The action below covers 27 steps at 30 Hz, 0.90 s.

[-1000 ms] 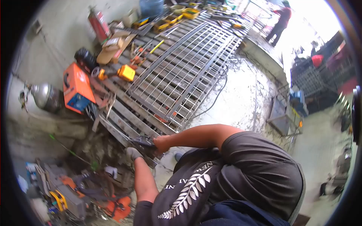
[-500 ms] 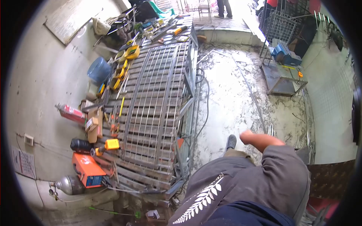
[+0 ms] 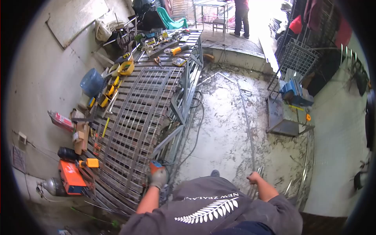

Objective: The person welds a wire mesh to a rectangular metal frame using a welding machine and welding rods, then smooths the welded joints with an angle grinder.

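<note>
My left hand [image 3: 158,179], in a grey glove, is at the right edge of the slatted metal bench [image 3: 172,64]. Its fingers close around an orange and blue tool [image 3: 156,166], partly hidden by the glove. A welded metal grille [image 3: 135,113] of long bars and thin rods lies on the bench beside that hand. My right hand [image 3: 254,178] is bare and held low in front of my body. Its fingers are curled, and I see nothing in them. Thin metal rods [image 3: 260,172] show on the floor close behind it.
An orange machine [image 3: 71,178] and gas cylinder [image 3: 54,186] stand left. Yellow bins [image 3: 126,68] and an angle grinder [image 3: 178,49] are on the bench. A black cable [image 3: 200,129] crosses the floor. A low metal stand [image 3: 282,117] is right; a person [image 3: 241,19] stands beyond the step.
My left hand has come into view at the bench edge, on the orange and blue tool. My right hand appears lower, and my view has shifted. The person in the distance shows more fully.
</note>
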Available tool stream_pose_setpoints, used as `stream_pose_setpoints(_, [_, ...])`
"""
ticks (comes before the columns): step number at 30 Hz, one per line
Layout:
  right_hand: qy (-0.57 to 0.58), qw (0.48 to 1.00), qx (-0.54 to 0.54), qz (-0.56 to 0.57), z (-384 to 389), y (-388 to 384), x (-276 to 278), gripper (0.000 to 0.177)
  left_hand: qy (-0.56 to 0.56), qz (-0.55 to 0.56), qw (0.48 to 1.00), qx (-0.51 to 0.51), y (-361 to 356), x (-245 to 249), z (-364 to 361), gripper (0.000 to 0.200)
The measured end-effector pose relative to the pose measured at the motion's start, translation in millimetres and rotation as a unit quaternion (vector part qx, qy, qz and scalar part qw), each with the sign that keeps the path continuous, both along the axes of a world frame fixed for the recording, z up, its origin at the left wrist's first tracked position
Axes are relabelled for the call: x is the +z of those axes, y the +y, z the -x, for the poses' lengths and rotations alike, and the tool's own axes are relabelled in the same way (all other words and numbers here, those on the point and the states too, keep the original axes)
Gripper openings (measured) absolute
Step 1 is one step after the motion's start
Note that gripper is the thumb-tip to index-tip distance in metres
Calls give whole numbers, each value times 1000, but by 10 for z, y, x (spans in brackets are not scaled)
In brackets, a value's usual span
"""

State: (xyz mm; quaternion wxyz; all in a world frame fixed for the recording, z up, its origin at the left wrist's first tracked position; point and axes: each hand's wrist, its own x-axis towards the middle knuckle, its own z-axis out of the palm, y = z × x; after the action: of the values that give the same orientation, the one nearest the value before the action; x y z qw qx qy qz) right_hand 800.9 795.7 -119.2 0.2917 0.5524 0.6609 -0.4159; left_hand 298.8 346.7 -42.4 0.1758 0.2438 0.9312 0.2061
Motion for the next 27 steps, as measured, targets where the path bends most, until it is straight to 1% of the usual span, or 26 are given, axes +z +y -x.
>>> stream_pose_setpoints(1, [40,997,-71,6,20,139,-66,37,-62,19,997,32,373,180,104,43])
stream_pose_setpoints(2, [63,992,-109,0,54,262,-47,38,-69,-37,997,27,583,108,193,40])
stream_pose_setpoints(3, [88,985,-149,-5,105,349,-39,38,-57,-70,996,-22,843,193,237,38])
stream_pose_setpoints(4, [113,975,-190,-8,155,416,-33,39,-64,-41,996,-45,1116,352,240,38])
stream_pose_setpoints(7, [84,980,-175,-39,262,568,-36,37,-80,-20,989,-123,1745,468,266,38])
stream_pose_setpoints(10, [69,993,-92,-11,374,726,-161,42,-59,-49,978,-196,2337,359,466,37])
stream_pose_setpoints(11, [68,995,-67,1,423,803,-189,43,-54,-52,981,-181,2557,316,559,38])
stream_pose_setpoints(12, [69,994,-88,20,440,878,-283,55,-50,-55,983,-166,2789,301,655,38])
stream_pose_setpoints(15, [45,992,-114,-5,695,1165,-195,43,-14,-52,989,-137,3478,213,1093,37])
stream_pose_setpoints(16, [22,997,-18,-70,621,1327,-528,43,-8,-47,991,-126,3730,167,1288,37])
stream_pose_setpoints(17, [4,998,0,-63,728,1507,-450,49,-2,-42,992,-116,3988,122,1484,36])
stream_pose_setpoints(19, [-31,998,37,-48,1049,1806,-211,61,-11,-71,991,-113,4453,147,1866,35])
stream_pose_setpoints(20, [-34,996,51,-62,1247,1981,-108,57,-18,-78,990,-115,4648,166,2055,35])
stream_pose_setpoints(22, [-11,988,134,-80,1671,2452,52,54,-30,-110,986,-123,4944,180,2406,37])
stream_pose_setpoints(25, [-2,978,201,-62,2644,3238,272,46,-74,-121,982,-120,5225,200,2774,36])
stream_pose_setpoints(26, [-1,968,241,-71,2999,3519,228,44,-93,-118,981,-126,5277,228,2912,37])
stream_pose_setpoints(27, [4,935,328,-136,3387,3799,94,41,-113,-115,978,-132,5315,287,3015,39])
